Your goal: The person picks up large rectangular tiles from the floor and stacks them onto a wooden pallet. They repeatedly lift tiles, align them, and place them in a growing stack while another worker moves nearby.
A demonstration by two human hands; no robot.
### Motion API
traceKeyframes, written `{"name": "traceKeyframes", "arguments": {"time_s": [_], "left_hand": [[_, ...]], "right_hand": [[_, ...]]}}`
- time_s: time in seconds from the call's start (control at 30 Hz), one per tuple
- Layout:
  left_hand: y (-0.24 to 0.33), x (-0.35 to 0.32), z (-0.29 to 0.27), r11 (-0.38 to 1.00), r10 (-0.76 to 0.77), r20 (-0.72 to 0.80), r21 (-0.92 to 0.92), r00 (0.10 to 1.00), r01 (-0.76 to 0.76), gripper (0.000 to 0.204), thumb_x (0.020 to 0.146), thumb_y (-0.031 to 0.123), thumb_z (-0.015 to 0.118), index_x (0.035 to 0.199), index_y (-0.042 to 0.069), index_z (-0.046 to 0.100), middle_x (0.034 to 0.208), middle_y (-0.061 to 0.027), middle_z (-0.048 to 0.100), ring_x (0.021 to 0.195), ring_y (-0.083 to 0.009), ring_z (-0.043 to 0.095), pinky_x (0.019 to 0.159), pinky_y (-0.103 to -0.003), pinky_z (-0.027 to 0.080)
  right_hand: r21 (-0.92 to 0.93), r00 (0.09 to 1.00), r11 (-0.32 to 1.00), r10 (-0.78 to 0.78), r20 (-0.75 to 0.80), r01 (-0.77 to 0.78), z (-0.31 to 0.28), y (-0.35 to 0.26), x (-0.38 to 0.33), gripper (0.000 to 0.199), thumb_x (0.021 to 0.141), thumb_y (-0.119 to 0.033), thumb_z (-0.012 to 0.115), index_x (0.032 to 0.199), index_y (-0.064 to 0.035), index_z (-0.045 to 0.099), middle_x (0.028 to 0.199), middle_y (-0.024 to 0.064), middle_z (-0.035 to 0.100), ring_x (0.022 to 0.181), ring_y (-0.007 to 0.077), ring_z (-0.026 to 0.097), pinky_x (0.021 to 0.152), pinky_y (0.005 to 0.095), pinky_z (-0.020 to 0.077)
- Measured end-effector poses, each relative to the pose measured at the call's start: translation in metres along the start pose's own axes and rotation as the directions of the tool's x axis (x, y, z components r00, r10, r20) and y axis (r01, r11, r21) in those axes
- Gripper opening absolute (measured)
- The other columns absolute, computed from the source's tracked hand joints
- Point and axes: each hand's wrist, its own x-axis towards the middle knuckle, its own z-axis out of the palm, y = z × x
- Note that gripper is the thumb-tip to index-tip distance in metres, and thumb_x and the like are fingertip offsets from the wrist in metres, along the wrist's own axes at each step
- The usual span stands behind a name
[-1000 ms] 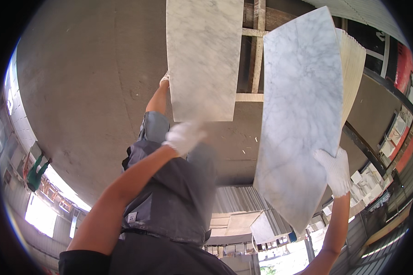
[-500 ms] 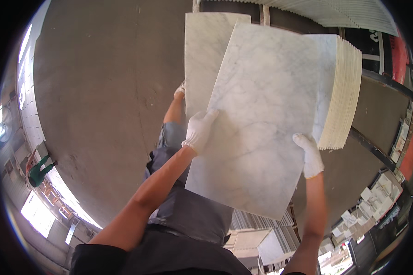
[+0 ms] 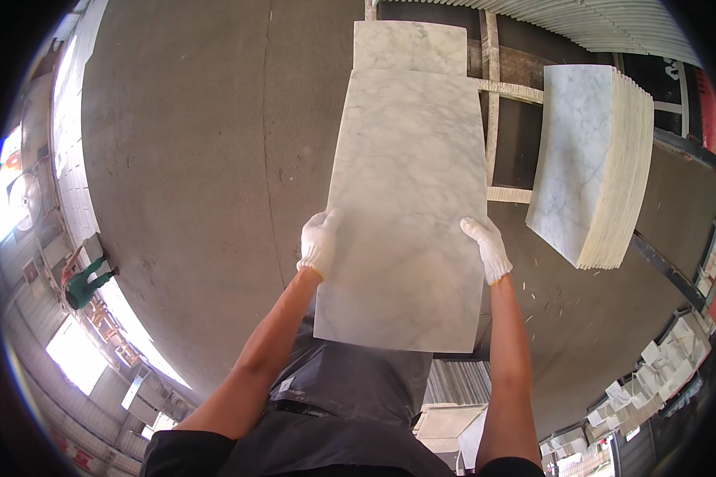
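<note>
A large pale marble slab (image 3: 406, 207) with grey veins spans the space in front of me. My left hand (image 3: 318, 245), in a white knitted glove, grips its left edge, thumb on the face. Opposite, my gloved right hand (image 3: 488, 248) clasps the right edge the same way; the fingers of both hands are hidden behind the slab. Past its far end shows another marble slab (image 3: 410, 46), partly covered by the held one. Off to the right, a stack of marble slabs (image 3: 573, 159) leans with its many thin edges showing.
Wooden rack bars (image 3: 509, 91) run between the far slab and the stack. Ribbed sheets (image 3: 581, 28) line the far right. More stacked slabs (image 3: 459, 381) stand near my right side. At the far left a person in green (image 3: 87, 280) is on the floor (image 3: 191, 159).
Both hands have carried the slab left, away from the stack, and straightened its tilt. Another person's gloved hand and arm at the far slab have gone from view.
</note>
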Motion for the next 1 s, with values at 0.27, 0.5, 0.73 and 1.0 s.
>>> {"name": "traceKeyframes", "arguments": {"time_s": [0.27, 0.5, 0.73, 1.0], "left_hand": [[-0.004, 0.032, -0.015, 0.996, -0.084, -0.004, 0.025, 0.996, 0.084, 0.051, 0.092, 0.037, 0.069, 0.122, -0.005, 0.066, 0.106, -0.0061, 0.070, 0.096, -0.0146, 0.062, 0.086, -0.030, 0.049], [0.002, 0.037, -0.022, 0.985, -0.161, 0.039, 0.073, 0.986, 0.158, 0.059, 0.093, 0.043, 0.066, 0.130, -0.003, 0.061, 0.117, -0.0074, 0.066, 0.105, -0.0162, 0.060, 0.090, -0.033, 0.049], [0.001, 0.043, -0.024, 0.966, -0.253, 0.117, 0.082, 0.960, 0.245, 0.065, 0.094, 0.047, 0.064, 0.137, -0.001, 0.055, 0.125, -0.0071, 0.063, 0.109, -0.0177, 0.059, 0.095, -0.034, 0.047], [0.026, 0.025, -0.026, 0.952, -0.221, 0.106, 0.241, 0.969, 0.190, 0.065, 0.096, 0.047, 0.061, 0.141, 0.001, 0.052, 0.130, -0.0082, 0.062, 0.115, -0.0233, 0.059, 0.096, -0.039, 0.047]], "right_hand": [[0.010, 0.996, 0.998, 0.065, 0.062, -0.066, 0.030, -0.027, 0.008, 0.056, 0.088, -0.034, 0.075, 0.129, 0.0019, 0.062, 0.124, 0.0070, 0.066, 0.117, 0.0161, 0.057, 0.105, 0.0319, 0.0395], [0.351, 0.958, 0.895, 0.286, 0.020, -0.274, 0.023, 0.006, 0.002, 0.072, 0.095, -0.056, 0.060, 0.132, 0.0053, 0.059, 0.128, 0.0102, 0.064, 0.118, 0.0183, 0.058, 0.103, 0.0328, 0.0431], [0.577, 0.849, 0.662, 0.517, 0.110, -0.478, 0.009, 0.025, -0.130, 0.066, 0.101, -0.055, 0.051, 0.140, -0.0021, 0.053, 0.135, 0.0115, 0.063, 0.119, 0.0250, 0.062, 0.102, 0.0409, 0.0502], [0.741, 0.937, 0.589, 0.311, 0.162, -0.323, 0.022, 0.003, -0.187, 0.047, 0.101, -0.037, 0.061, 0.138, -0.0082, 0.054, 0.134, 0.0070, 0.063, 0.123, 0.0227, 0.060, 0.101, 0.0397, 0.0524]]}}
